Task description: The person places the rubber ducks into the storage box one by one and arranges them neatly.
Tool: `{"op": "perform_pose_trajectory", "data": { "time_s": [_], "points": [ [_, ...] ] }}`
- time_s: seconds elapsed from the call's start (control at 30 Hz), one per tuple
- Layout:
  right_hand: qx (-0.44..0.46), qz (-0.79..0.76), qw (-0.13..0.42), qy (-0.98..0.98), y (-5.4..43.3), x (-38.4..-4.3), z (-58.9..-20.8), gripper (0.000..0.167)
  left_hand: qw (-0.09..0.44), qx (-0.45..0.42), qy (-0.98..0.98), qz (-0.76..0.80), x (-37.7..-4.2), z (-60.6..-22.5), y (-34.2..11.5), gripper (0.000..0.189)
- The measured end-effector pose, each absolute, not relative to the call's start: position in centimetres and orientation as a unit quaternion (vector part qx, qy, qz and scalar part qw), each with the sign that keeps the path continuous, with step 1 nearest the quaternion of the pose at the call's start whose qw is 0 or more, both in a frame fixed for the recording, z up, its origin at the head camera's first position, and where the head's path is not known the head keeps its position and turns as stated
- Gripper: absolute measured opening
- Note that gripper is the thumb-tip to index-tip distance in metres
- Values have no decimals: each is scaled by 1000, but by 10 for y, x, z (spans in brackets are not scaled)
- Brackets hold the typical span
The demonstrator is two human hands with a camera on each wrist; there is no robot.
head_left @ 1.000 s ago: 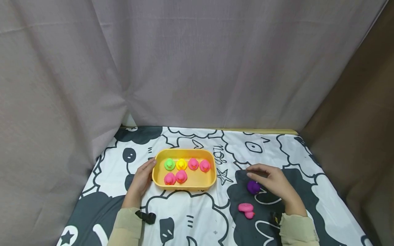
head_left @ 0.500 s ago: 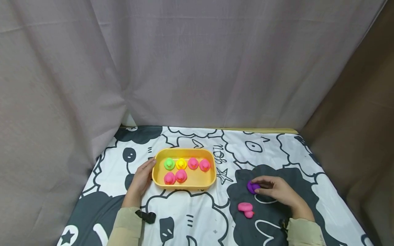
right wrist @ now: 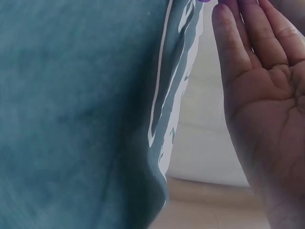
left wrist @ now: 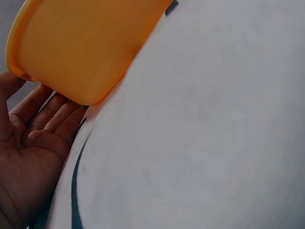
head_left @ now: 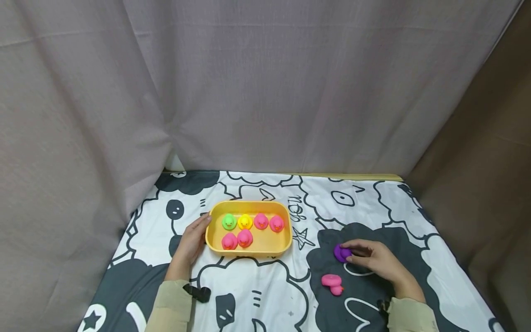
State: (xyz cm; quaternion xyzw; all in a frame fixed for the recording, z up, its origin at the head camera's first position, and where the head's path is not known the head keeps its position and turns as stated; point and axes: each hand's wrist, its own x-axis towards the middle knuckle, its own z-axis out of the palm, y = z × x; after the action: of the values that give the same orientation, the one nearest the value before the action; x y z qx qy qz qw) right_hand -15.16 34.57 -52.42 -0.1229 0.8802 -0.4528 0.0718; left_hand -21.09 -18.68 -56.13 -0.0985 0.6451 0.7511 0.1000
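Note:
A yellow tray (head_left: pixel 269 251) holds several small rubber ducks: one green (head_left: pixel 229 222), one yellow (head_left: pixel 244 222), the others pink (head_left: pixel 244 238). Against its left end rests my left hand (head_left: pixel 191 242), fingers relaxed along the outer wall; the left wrist view shows the palm (left wrist: pixel 33 162) beside the tray's corner (left wrist: pixel 81 67). My right hand (head_left: pixel 379 260) pinches a purple duck (head_left: pixel 342 253) between thumb and fingers, at the right on the dark patch of cloth. In the right wrist view only a sliver of purple shows by the fingertips. Nearby, a pink duck (head_left: pixel 332 284) lies tipped over.
A black, white and grey patterned cloth (head_left: pixel 257 295) covers the table. Grey curtains (head_left: pixel 265 92) hang behind and at the left, a brown one (head_left: pixel 489 207) at the right. A dark strap (head_left: pixel 197 292) is on the left wrist.
My right hand has come down from above the purple duck and drawn back slightly, its thumb and fingers now around the duck. The left hand and tray stay put.

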Motion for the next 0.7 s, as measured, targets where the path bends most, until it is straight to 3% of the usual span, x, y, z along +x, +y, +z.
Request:
{"op": "perform_pose_trajectory", "data": {
  "time_s": [0.7],
  "points": [
    [-101,-449,85,884,349,-151,-524,34,105,-100,641,754,-212,-564,-188,57]
  ]
}}
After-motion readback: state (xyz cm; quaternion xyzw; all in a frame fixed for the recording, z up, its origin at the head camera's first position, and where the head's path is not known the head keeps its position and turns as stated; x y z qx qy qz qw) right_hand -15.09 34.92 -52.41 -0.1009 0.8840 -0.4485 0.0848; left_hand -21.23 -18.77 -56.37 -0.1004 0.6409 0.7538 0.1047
